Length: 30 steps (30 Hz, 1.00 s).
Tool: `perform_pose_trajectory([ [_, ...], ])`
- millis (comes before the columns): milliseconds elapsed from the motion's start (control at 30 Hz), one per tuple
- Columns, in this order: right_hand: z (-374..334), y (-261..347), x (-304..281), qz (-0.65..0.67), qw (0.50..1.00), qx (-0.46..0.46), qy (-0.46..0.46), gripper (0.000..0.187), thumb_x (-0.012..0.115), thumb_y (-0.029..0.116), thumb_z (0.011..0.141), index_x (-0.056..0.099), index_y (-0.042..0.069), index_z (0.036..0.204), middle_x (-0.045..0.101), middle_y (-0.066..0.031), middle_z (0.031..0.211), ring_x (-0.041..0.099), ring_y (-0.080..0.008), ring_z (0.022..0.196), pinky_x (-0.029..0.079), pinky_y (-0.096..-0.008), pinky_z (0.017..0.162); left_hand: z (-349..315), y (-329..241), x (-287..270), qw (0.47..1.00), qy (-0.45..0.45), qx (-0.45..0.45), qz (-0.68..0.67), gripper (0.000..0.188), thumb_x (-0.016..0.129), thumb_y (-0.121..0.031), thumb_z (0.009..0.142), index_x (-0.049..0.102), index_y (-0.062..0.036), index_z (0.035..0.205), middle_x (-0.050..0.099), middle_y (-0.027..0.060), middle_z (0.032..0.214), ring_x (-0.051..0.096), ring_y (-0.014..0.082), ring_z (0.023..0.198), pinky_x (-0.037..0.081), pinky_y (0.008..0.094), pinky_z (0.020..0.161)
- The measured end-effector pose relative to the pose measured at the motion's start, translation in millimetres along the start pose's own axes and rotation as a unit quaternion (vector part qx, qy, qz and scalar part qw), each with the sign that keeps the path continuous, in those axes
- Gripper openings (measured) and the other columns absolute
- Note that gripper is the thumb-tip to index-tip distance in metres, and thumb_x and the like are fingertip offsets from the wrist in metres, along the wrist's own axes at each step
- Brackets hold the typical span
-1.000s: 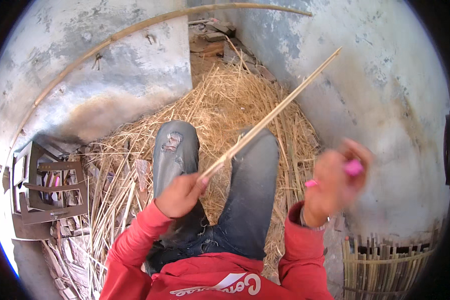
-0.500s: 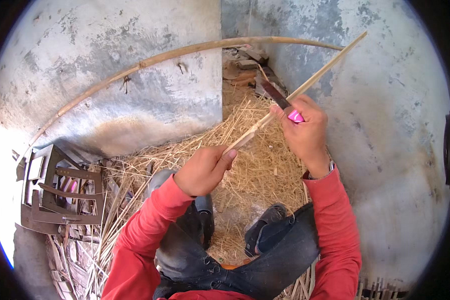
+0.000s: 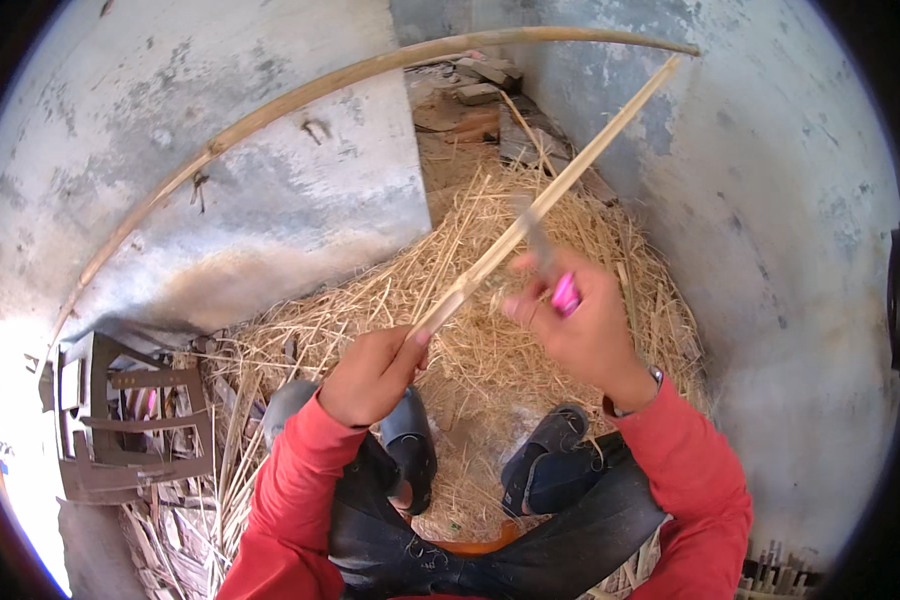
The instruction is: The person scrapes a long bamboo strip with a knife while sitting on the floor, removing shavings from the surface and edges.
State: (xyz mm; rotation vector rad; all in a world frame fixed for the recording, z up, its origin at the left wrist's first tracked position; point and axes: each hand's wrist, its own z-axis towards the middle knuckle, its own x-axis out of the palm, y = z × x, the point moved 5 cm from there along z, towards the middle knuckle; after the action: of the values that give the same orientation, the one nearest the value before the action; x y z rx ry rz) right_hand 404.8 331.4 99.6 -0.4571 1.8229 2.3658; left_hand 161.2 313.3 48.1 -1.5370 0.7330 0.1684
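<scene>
My left hand (image 3: pixel 372 375) is closed around the lower end of a long pale bamboo strip (image 3: pixel 600 143). The strip slants up to the far right, and a notched, whittled stretch shows just above my thumb. In my right hand (image 3: pixel 595 330) is a knife (image 3: pixel 567 293) with a pink handle, its blade smeared by motion where it meets or passes the strip. Those right fingers are partly blurred and lie to the right of the strip, apart from it. Whether the blade touches the wood I cannot tell.
A long curved bamboo pole (image 3: pixel 270 103) spans the view before the worn walls (image 3: pixel 300 190). Straw-like shavings (image 3: pixel 580 225) cover the floor around my feet. At the left stands a dark slatted frame (image 3: pixel 160 468) over wood scraps. Bricks (image 3: pixel 485 72) lie in the far corner.
My right hand has come down and away from the strip, knife still held, its blade now blurred. My left hand keeps its hold and sits lower left. The whole view has shifted slightly.
</scene>
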Motion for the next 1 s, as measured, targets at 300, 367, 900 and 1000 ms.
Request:
perform_pose_trajectory([
  [300,21,-32,-20,0.052,0.987,-0.038,-0.146,0.082,0.089,0.015,0.087,0.035,0.002,0.147,0.069,-0.0142,0.104,0.068,-0.0106,0.085,0.051,-0.0239,0.066,-15,-16,3,0.999,0.004,0.037,0.019,0.043,0.049,-0.031,0.113,0.065,-0.0012,0.086,0.061,0.0118,0.066,0.060,0.0277,0.059,0.049,0.0414,0.062],
  [367,18,-31,-17,0.053,0.989,-0.028,-0.133,0.088,0.090,0.015,0.087,0.030,0.003,0.150,0.069,-0.0149,0.105,0.068,-0.0106,0.085,0.052,-0.0236,0.067,-17,-22,3,0.999,0.001,0.034,0.014,0.041,0.050,-0.030,0.112,0.064,-0.0009,0.086,0.060,0.0127,0.066,0.061,0.0299,0.059,0.049,0.0424,0.061],
  [900,33,-56,-59,0.177,0.947,0.082,-0.256,0.072,0.087,0.011,0.088,0.041,-0.002,0.142,0.071,-0.0104,0.096,0.062,-0.0091,0.067,0.052,-0.0241,0.058,-45,-23,-3,0.997,0.012,0.047,0.060,0.029,0.055,-0.023,0.110,0.062,0.0003,0.093,0.064,0.0194,0.069,0.066,0.0397,0.063,0.049,0.0461,0.060],
  [1000,38,-67,-87,0.222,0.927,0.092,-0.288,0.062,0.088,0.022,0.089,0.052,-0.001,0.134,0.071,-0.0067,0.094,0.053,-0.0052,0.059,0.043,-0.0234,0.049,-55,-18,-12,0.994,0.068,0.046,0.069,0.025,0.056,-0.021,0.109,0.061,0.0003,0.098,0.063,0.0196,0.071,0.064,0.0404,0.064,0.047,0.0469,0.060],
])
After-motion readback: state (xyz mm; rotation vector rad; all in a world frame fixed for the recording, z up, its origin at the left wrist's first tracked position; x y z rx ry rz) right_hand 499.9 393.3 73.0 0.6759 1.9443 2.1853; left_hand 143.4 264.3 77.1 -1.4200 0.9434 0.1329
